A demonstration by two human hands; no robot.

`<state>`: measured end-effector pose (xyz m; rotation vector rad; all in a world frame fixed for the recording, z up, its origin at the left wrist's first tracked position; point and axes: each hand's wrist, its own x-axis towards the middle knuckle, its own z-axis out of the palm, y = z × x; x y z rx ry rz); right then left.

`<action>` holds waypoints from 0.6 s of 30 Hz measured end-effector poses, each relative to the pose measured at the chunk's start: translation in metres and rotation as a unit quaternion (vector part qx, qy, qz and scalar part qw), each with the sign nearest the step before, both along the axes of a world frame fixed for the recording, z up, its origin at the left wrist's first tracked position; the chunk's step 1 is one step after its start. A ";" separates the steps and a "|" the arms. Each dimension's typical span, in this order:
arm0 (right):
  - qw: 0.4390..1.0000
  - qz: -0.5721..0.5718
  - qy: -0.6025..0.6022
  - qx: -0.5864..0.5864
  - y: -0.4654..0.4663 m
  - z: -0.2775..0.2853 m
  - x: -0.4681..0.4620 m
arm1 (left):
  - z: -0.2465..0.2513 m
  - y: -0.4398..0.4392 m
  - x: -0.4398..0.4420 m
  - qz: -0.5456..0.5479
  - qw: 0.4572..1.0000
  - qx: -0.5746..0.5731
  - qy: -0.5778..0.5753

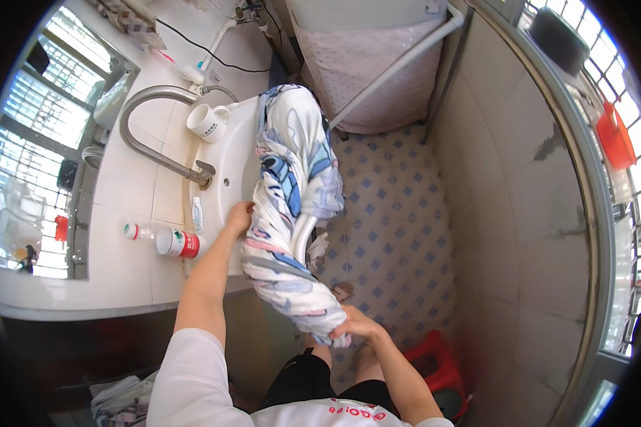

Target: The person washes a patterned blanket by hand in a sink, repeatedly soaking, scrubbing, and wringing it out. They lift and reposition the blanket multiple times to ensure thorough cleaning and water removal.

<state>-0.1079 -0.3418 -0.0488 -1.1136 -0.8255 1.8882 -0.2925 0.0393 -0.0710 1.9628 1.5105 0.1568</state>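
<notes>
A twisted cloth (278,235), thick and soft-looking, is white with blue, grey and pink patterns. Its bunched upper part lies over the right side of a white washbasin (239,160). From there a tight roll runs over the basin's front rim toward me. My right hand (357,323) grips the roll's near end, in front of my legs. At the roll's left side, over the basin, my left hand (240,218) is curled against the cloth, its fingertips partly hidden by it.
A curved metal faucet (155,91) and a white mug (208,123) stand by the basin. A toothpaste tube (197,213) and a plastic bottle (179,243) lie left of it. A covered appliance (368,74) stands ahead, a red stool (440,357) at right on the tiled floor (390,213).
</notes>
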 end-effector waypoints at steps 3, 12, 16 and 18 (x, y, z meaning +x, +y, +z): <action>0.999 0.011 -0.033 -0.015 0.000 0.002 0.003 | -0.050 0.021 0.018 0.045 0.980 -0.050 -0.189; 0.993 0.048 -0.070 -0.077 0.014 0.023 0.009 | -0.057 0.019 0.059 -0.225 0.877 0.371 0.206; 0.992 0.027 -0.075 -0.095 0.013 0.030 0.009 | -0.036 0.020 0.062 -0.181 0.934 0.282 0.121; 0.991 0.012 -0.093 -0.096 0.006 0.029 0.005 | -0.031 0.024 0.053 -0.166 0.972 0.166 0.026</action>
